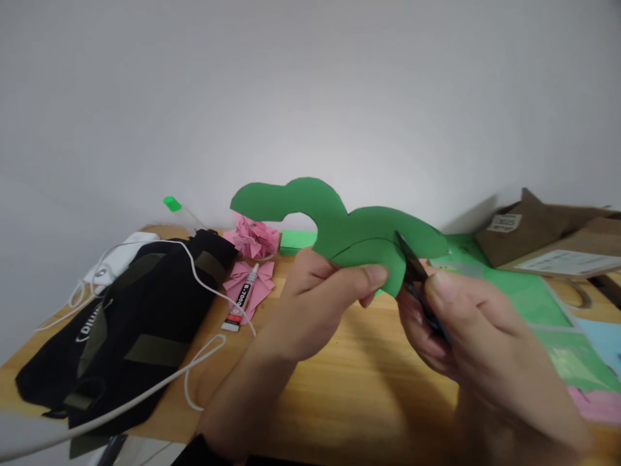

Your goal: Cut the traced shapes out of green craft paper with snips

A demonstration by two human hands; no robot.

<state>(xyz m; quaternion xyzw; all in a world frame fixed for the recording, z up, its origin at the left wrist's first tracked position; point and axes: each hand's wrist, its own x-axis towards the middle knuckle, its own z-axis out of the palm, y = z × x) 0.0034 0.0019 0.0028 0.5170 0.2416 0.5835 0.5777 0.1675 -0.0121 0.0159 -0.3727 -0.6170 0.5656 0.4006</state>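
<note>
A piece of green paper (pixel 330 217) with a wavy, cloud-like outline is held up above the table. My left hand (pixel 330 298) pinches its lower edge between thumb and fingers. A dark curved line runs across the lower part of the paper. In my right hand (pixel 470 330) is a pair of dark scissors (pixel 412 268), with fingers wrapped round the handles. One blade lies over the paper's face, right of the curved line; the other blade is mostly hidden. The paper's lower right flap hangs beside the scissors.
On the wooden table (pixel 359 369) lie a black bag (pixel 160 310), a white cable (pixel 145 391), pink folded paper (pixel 255 238) and a glue tube (pixel 242 299). A green block (pixel 297 241) stands behind. At right are a cardboard box (pixel 543 233), green sheets (pixel 538 298) and a tape roll (pixel 579 294).
</note>
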